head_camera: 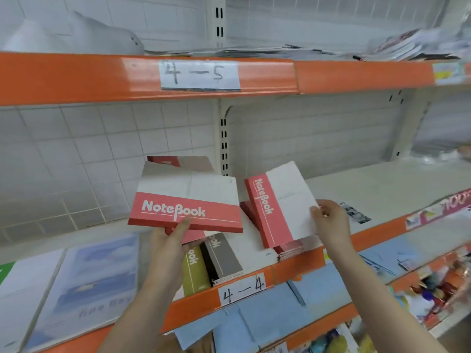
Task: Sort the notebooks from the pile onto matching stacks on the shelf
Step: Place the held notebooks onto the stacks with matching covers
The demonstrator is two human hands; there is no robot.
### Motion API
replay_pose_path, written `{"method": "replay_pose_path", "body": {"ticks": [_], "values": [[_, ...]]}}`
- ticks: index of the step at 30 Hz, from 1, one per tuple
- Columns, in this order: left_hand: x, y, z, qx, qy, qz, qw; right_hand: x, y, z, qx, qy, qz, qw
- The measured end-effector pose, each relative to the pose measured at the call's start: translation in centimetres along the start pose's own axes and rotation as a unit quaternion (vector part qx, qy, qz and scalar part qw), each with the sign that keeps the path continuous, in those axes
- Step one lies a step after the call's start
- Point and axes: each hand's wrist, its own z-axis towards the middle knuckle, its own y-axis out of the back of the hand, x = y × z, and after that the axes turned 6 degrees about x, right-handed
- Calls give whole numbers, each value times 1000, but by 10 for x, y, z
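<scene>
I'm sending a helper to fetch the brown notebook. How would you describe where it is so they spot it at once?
Find the orange shelf edge tagged 4-4. Just above the tag, the brown notebook tops a stack at the shelf front. It sits between an olive notebook and red ones, the only brown band there.

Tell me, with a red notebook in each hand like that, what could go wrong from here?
The left hand grips its red notebook only at the bottom edge, so it could tip or slip. The right hand pinches the other red notebook by one side above the red stack, which sits near the shelf lip; setting it down crooked might nudge the stack over the edge.
</scene>
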Motion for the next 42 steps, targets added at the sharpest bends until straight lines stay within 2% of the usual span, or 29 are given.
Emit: {"method": "replay_pose_path", "body": {"ticks": [8,12,18,29,31,33,34,35,37,39,40,42], "values": [[2,6,15,-52,-21,23,998,-26,-8,38,69,46,-146,986],[6,4,14,-49,-23,28,998,-36,-9,46,68,44,-191,978],[11,-5,11,-43,-20,15,999,-50,-15,49,62,75,-303,948],[18,-13,10,-30,-3,7,1000,-61,-12,49,66,77,-337,936],[21,-14,9,-20,-1,7,1000,-59,-11,44,45,71,-359,929],[23,-18,9,-7,1,-3,1000,-47,-9,38,-2,102,-325,940],[25,-20,8,2,6,-11,1000,-38,-9,34,-5,132,-270,954],[28,-23,8,14,11,-13,1000,-27,-10,30,25,141,-192,971],[33,-31,6,42,22,-4,999,-5,-15,19,154,71,-29,985],[38,-41,3,68,32,10,997,5,-21,11,240,-31,86,967],[39,-45,1,80,38,19,996,6,-24,10,245,-49,110,962],[41,-49,0,102,52,25,993,6,-25,13,207,-42,122,970]]}}
